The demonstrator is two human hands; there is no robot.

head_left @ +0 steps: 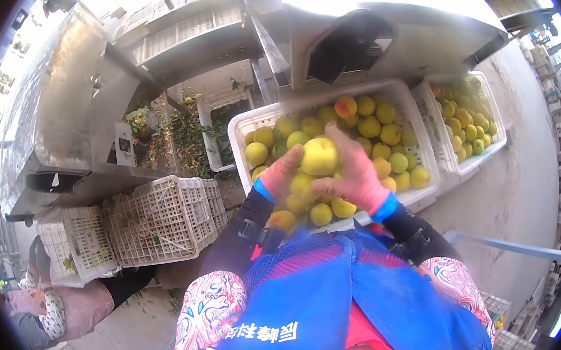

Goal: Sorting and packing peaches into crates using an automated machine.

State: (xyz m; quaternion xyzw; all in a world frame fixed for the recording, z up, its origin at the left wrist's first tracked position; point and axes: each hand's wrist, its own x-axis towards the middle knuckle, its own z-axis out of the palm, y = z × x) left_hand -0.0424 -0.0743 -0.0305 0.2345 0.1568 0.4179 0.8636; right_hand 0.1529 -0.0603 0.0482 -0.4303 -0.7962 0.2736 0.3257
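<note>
A large yellow peach (pixel 319 157) is between my two hands, above a white plastic crate (pixel 241 126) of similar fruit. My right hand (pixel 355 174) curls around its right side, thumb below and fingers beyond, slightly blurred. My left hand (pixel 282 173) closes in on its left side, with a fingertip at the skin; its other fingers are partly hidden. Both wrists have blue bands. Below the hands lie many yellow and greenish peaches (pixel 392 134), and one with an orange-red blush (pixel 346 106) sits at the far side.
At right stands another white crate (pixel 496 113) of peaches. A metal machine frame (pixel 428 35) overhangs the far side. Stacked pale crates (pixel 158 220) stand left, near a seated person (pixel 82 309). A white crate (pixel 211 141) stands beside scattered leaves (pixel 191 139).
</note>
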